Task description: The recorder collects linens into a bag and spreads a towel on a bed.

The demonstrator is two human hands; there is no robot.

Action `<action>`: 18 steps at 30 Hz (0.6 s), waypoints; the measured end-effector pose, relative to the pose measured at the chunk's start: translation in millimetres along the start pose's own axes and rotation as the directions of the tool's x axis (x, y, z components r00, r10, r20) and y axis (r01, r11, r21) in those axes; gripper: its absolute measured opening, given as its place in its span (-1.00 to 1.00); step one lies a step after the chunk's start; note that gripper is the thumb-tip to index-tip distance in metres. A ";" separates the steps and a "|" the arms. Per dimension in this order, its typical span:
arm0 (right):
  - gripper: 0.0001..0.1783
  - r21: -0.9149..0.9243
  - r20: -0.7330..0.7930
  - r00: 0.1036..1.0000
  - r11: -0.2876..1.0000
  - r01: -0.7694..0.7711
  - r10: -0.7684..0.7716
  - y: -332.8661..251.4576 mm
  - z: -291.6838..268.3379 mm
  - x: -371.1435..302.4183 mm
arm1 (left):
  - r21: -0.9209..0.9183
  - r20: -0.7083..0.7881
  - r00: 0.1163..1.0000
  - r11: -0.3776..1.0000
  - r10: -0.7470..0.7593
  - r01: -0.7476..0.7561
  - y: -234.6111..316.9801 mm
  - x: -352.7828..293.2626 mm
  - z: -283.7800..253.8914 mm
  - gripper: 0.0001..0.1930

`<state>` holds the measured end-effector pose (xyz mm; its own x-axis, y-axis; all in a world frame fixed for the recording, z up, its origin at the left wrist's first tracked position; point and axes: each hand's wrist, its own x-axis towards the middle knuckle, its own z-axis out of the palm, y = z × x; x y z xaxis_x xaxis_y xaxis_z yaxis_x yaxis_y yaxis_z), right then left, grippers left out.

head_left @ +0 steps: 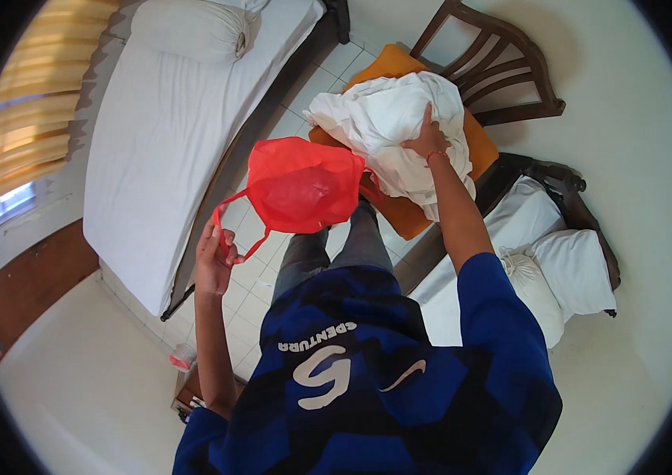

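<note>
By its strap, a red cloth tote bag [304, 186] hangs from my left hand [215, 257], whose fingers are curled round the handle. The bag is spread out in front of my legs; its inside cannot be seen. To the right, my right hand [429, 139] rests on a heap of white cloth [387, 111], fingers stretched and one pointing away from me. The crumpled cloth lies on a chair with an orange seat [407, 219] and touches my palm; whether any fold is pinched under the hand is hidden.
A bed with a white sheet [169, 119] and a bolster [185, 30] stands at the left. At the right is another bed with white pillows [573, 257]. The dark wooden chair back [502, 67] rises behind the cloth. A small wooden cabinet [193, 388] sits by my left arm.
</note>
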<state>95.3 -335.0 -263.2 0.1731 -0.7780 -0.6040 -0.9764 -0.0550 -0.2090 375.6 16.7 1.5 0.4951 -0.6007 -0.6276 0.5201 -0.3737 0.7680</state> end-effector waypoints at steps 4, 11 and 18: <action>-0.03 0.111 -0.241 0.907 0.919 0.379 -0.345 41.5 4.4 19.8 | -0.030 -0.027 1.000 1.000 0.003 -0.003 9.4 7.6 -8.6 -0.45; -0.37 0.246 -0.508 0.711 0.710 0.660 -0.486 38.1 -143.9 -102.8 | -0.154 0.104 0.995 0.988 -0.008 0.024 34.1 9.0 -1.1 -0.37; -0.27 0.708 0.368 0.463 0.566 0.422 -0.806 -7.9 -197.4 -184.4 | -0.244 0.322 0.946 0.968 0.030 0.053 73.9 -0.3 18.4 -0.37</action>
<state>45.6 -314.6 1.6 0.9148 -0.0855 -0.3949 -0.3883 0.0834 -0.9177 401.1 -23.8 60.8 0.2599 -0.8072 -0.5299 0.6995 -0.2209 0.6796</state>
